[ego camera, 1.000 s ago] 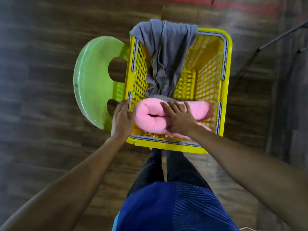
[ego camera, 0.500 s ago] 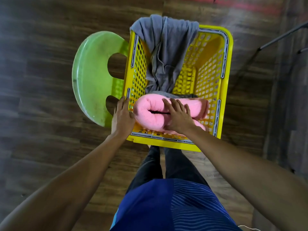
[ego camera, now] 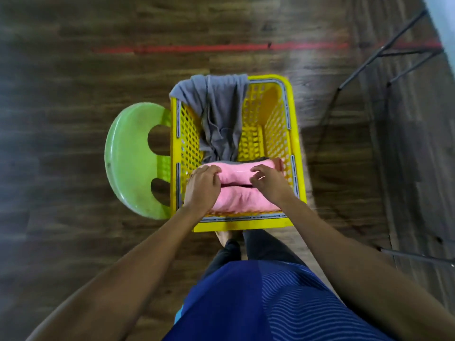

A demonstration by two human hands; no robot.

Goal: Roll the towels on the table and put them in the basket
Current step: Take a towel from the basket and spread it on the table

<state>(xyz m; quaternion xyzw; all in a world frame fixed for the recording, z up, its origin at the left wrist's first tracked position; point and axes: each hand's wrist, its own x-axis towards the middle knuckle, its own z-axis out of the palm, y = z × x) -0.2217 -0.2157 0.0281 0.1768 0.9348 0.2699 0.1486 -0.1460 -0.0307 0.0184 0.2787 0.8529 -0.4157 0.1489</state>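
A rolled pink towel (ego camera: 242, 193) lies across the near end of the yellow basket (ego camera: 246, 227). My left hand (ego camera: 203, 187) grips the roll's left end, fingers curled over its top. At the roll's right part my right hand (ego camera: 269, 184) has its fingertips curled onto the upper fold. A grey towel (ego camera: 221, 114) hangs over the basket's far left corner and runs down inside behind the pink roll.
The basket stands on a green plastic stool (ego camera: 130, 163) on a dark wooden floor. Black metal legs (ego camera: 384, 57) rise at the right, and a red line (ego camera: 221, 48) crosses the floor beyond. My legs are just in front of the basket.
My left hand left the basket's rim and took hold of the pink roll's left end. My right hand, flat on the roll before, now has curled fingers. The view pulled back.
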